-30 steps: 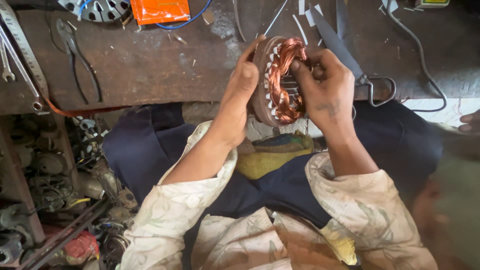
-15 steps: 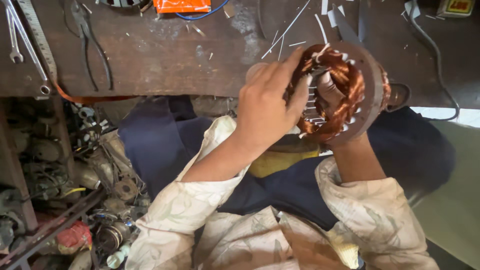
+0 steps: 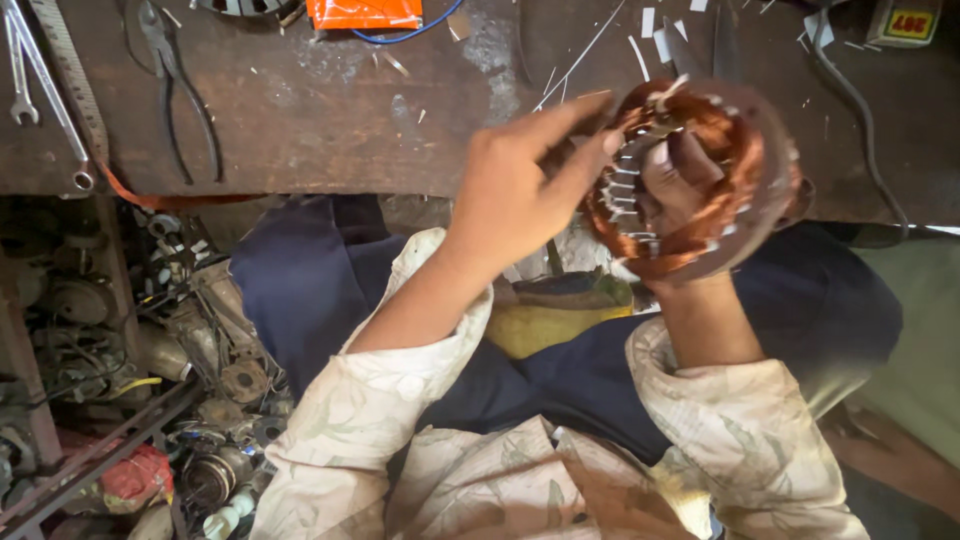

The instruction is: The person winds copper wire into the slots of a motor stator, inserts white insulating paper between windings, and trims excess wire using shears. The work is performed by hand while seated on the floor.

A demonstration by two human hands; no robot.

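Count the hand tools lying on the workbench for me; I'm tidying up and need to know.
3 in view: a wrench at the far left edge, a long socket tool beside it, and dark pliers just right of those. Others may lie beyond the frame.

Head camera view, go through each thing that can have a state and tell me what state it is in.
Round metal stator ring with copper windings: held up off the bench, tilted.
Left hand: fingers on the ring's rim.
Right hand: inside the ring's bore, supporting it.
Dark-handled pliers: lying flat on the wooden workbench, untouched.
Steel spanner: lying flat, untouched.
Orange flat packet: lying on the bench.
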